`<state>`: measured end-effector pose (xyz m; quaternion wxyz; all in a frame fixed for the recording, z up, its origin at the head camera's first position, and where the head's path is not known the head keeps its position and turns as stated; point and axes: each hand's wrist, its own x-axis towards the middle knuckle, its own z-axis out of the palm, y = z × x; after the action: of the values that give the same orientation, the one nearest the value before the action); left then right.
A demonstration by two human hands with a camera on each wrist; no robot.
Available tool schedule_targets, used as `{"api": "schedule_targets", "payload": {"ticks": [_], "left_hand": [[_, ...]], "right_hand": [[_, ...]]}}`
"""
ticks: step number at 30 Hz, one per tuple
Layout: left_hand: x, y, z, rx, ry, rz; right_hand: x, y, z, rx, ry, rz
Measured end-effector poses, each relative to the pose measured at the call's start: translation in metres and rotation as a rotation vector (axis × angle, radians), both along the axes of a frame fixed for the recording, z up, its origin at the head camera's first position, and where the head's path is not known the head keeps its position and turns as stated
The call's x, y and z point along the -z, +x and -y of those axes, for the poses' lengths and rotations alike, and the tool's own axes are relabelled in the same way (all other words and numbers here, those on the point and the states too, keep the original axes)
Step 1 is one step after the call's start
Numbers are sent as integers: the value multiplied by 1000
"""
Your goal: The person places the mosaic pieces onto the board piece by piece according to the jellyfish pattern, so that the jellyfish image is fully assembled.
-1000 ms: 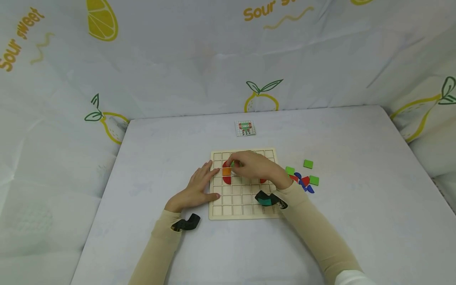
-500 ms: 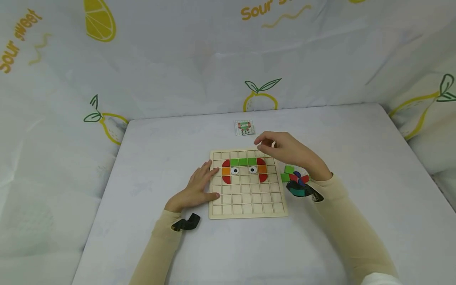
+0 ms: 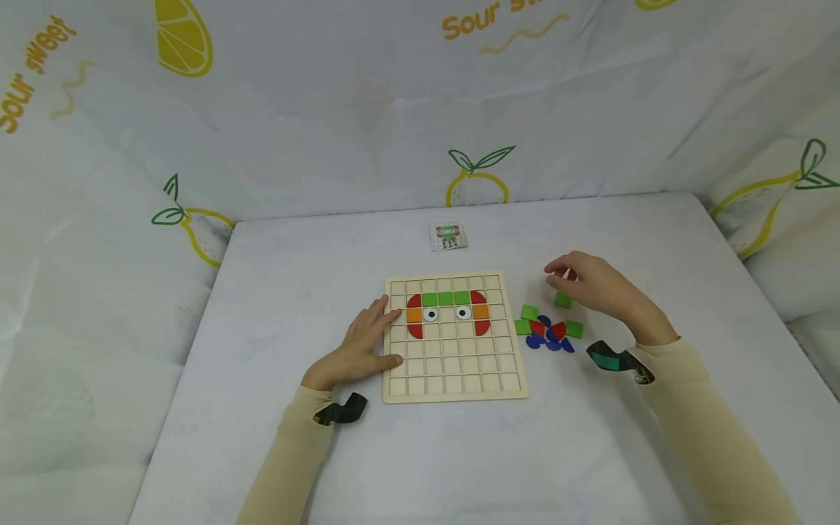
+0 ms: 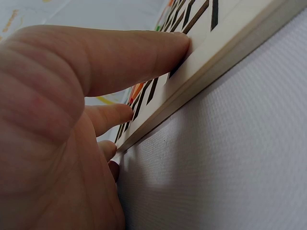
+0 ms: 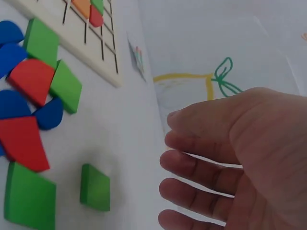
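Observation:
My left hand [image 3: 357, 348] rests on the left edge of a pale wooden grid board [image 3: 453, 364], its thumb and fingertips touching the rim. On the board, green squares [image 3: 445, 298] form a row between red rounded corner pieces [image 3: 480, 328] and orange squares [image 3: 414, 315]. Two white eye tiles [image 3: 463, 313] sit below the green row. To the right of the board, my right hand [image 3: 593, 284] hovers with loosely bent fingers and holds nothing. A loose green square [image 5: 96, 189] lies on the table near it, apart from the fingers in the right wrist view.
Beside the board's right edge lies a loose pile of blue rounded pieces [image 3: 553, 345], red pieces [image 3: 558, 330] and green squares [image 3: 574, 329]. A small printed picture card [image 3: 448, 235] lies behind the board. A lemon-patterned white cloth [image 3: 367, 131] hangs at the back.
My right hand has moved off the board to the right, past the pile, leaving the green row and eye tiles uncovered. The left hand stays on the board's edge.

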<state>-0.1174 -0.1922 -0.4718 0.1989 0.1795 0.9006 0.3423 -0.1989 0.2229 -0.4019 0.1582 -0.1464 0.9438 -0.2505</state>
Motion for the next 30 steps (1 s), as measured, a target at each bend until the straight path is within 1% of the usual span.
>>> {"api": "schedule_targets", "payload": {"ticks": [6,9,13,17,23,27,30], "left_hand": [[1,0,1,-7,-8,2],[1,0,1,-11,-6,4],[2,-1,1,-7,-8,4],[3,-1,1,-5,-16,5],[2,0,1,-9,-14,9],[2,0,1,-2,-12,4],[2,0,1,3,-10,2]], "right_hand": [[21,4,-14,58,106,49],[28,8,-18,61,130,21],[32,14,-20,33,148,-59],[36,17,-18,36,142,-83],[40,17,-14,63,119,-61],[37,17,-14,68,85,-43],[30,16,-15,76,42,-13]]}}
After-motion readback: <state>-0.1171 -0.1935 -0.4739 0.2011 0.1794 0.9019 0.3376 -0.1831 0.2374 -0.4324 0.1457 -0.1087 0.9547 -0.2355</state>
